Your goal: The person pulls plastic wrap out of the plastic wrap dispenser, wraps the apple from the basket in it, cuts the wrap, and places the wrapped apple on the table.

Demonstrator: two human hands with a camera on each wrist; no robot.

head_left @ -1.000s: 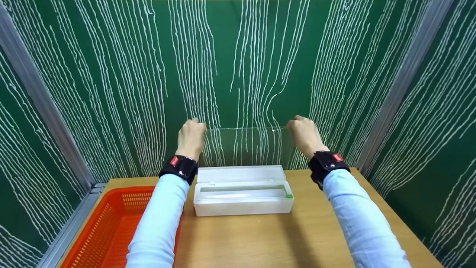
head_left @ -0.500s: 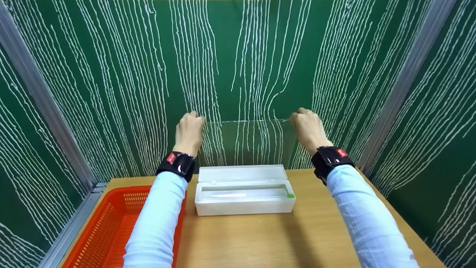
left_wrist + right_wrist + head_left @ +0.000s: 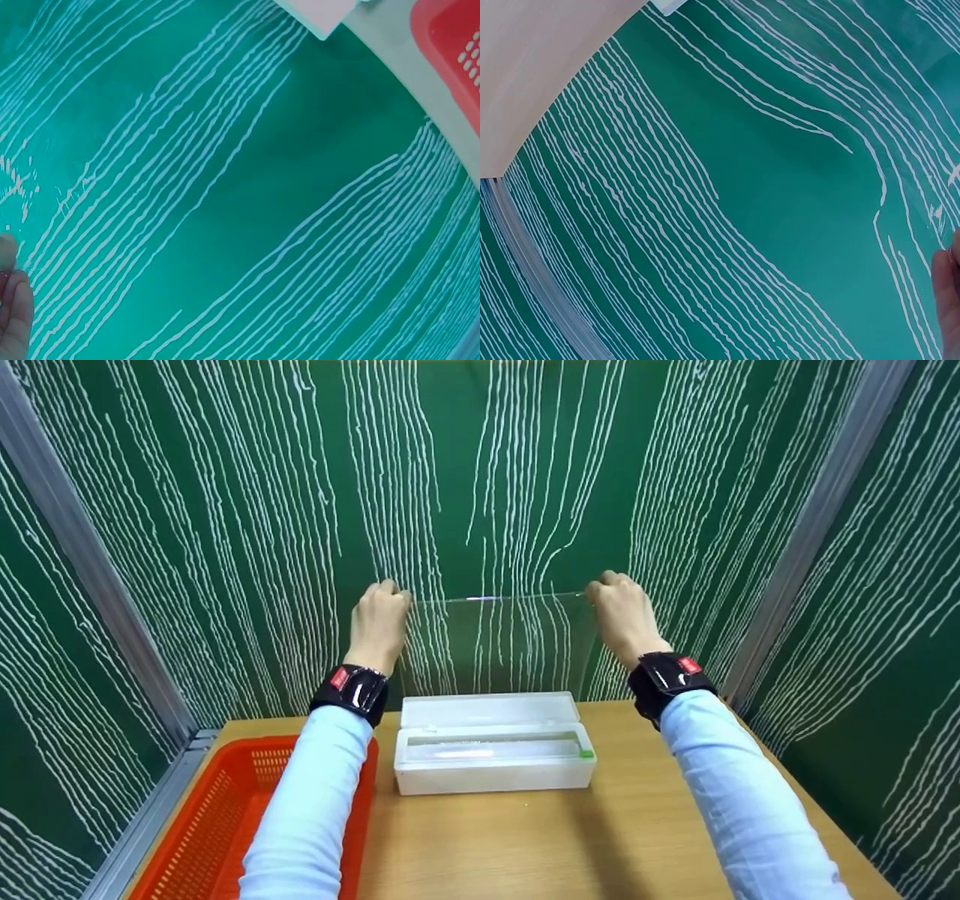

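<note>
A see-through sheet of cling film (image 3: 499, 641) hangs stretched between both hands above the far side of the table. My left hand (image 3: 379, 622) pinches its upper left corner; that hand's fingertips (image 3: 16, 300) show at the edge of the left wrist view. My right hand (image 3: 624, 615) pinches the upper right corner, its fingertips (image 3: 946, 289) at the right edge of the right wrist view. Below the sheet, a white cling film box (image 3: 495, 778) stands with its lid (image 3: 487, 711) tipped back. Inside lies a clear roll (image 3: 487, 750), and a green slider (image 3: 586, 754) sits at the right end.
An orange perforated basket (image 3: 202, 817) stands on the wooden table (image 3: 525, 847) at the left, partly under the left forearm. Green walls (image 3: 457, 472) with wavy white lines and grey metal posts (image 3: 810, 532) enclose the far side and both sides.
Both hands have risen slightly and moved a little apart, and the film's top edge has risen with them. The film looks more taut. The box and basket stay in place.
</note>
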